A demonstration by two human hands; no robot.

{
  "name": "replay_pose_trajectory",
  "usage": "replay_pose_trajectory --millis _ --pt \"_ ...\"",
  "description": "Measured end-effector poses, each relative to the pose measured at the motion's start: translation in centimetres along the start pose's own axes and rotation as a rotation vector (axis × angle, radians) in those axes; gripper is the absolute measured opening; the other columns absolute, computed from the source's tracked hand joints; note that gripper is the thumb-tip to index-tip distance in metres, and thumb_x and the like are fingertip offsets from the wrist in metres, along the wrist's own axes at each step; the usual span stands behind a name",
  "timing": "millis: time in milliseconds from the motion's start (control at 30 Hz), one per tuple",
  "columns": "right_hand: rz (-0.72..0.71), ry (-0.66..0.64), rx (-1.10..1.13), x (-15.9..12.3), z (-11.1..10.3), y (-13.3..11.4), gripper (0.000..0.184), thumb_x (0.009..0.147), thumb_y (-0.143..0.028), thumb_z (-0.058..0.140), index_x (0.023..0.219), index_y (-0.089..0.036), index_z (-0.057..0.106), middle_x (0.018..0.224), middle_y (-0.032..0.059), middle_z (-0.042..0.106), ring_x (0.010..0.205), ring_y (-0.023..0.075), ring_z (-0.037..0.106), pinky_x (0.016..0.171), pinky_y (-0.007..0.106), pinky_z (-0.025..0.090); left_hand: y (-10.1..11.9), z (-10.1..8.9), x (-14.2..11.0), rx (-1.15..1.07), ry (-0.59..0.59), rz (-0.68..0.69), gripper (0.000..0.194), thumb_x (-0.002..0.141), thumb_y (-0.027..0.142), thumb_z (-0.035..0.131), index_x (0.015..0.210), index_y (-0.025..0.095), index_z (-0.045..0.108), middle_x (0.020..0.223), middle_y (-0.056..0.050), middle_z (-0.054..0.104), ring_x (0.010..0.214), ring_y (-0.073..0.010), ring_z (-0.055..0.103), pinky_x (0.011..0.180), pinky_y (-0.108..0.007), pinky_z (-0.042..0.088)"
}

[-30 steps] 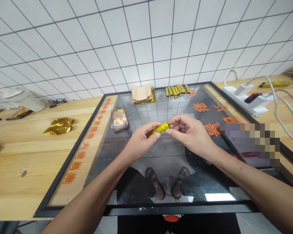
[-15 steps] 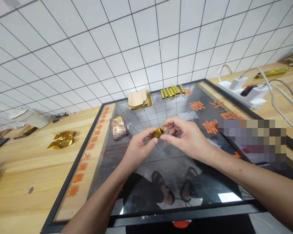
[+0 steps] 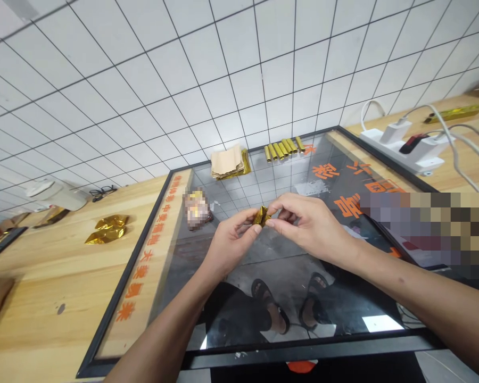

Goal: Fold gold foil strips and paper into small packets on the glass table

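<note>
Head view: left hand (image 3: 233, 239) and right hand (image 3: 299, 223) meet above the glass-topped surface (image 3: 239, 357). Each pinches with thumb and index, other fingers curled in, not spread. Both pinch the same small gold foil piece (image 3: 262, 216), which sits between the fingertips, up off the glass, not touching it.

Foil shape: short folded wad, ends mostly hidden by the fingers. Long axis seems to run roughly left-right between the hands, slightly tilted, with a crease peak pointing away from the person. Exact angle too small to tell.

Technique, my read: keep pads flat on both faces of the fold and pressure even from both sides, so the thin foil doesn't crumple or spring open.

Nearby: row of gold foil rolls (image 3: 281, 149) at the far edge of the glass; tan paper stack (image 3: 226, 162) just beside them, on gold foil; pixelated packet (image 3: 195, 208) left of the hands. Two gold foil packets (image 3: 107, 230) lie on the wooden surface (image 3: 43, 282), left of the frame.
</note>
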State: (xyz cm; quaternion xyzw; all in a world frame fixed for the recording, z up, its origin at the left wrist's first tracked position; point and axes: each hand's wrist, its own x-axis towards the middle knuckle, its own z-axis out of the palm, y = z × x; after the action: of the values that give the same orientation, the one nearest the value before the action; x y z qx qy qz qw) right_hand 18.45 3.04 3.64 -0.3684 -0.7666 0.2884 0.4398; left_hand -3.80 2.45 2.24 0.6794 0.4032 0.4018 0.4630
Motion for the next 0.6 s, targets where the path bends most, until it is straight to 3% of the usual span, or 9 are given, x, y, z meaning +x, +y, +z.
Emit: replay_pose_trajectory --millis 600 --pt "0.069 -0.003 0.020 0.03 0.08 -0.12 0.012 0.091 -0.024 0.077 0.101 -0.026 0.071 0.086 -0.0016 0.074 0.074 0.0173 0.070 0.070 0.031 0.055 0.92 0.30 -0.35 0.200 0.050 0.012 0.028 0.099 0.033 0.068 0.122 0.018 0.073 0.117 -0.006 0.077 0.108 -0.0219 0.072 0.097 -0.033 0.061"
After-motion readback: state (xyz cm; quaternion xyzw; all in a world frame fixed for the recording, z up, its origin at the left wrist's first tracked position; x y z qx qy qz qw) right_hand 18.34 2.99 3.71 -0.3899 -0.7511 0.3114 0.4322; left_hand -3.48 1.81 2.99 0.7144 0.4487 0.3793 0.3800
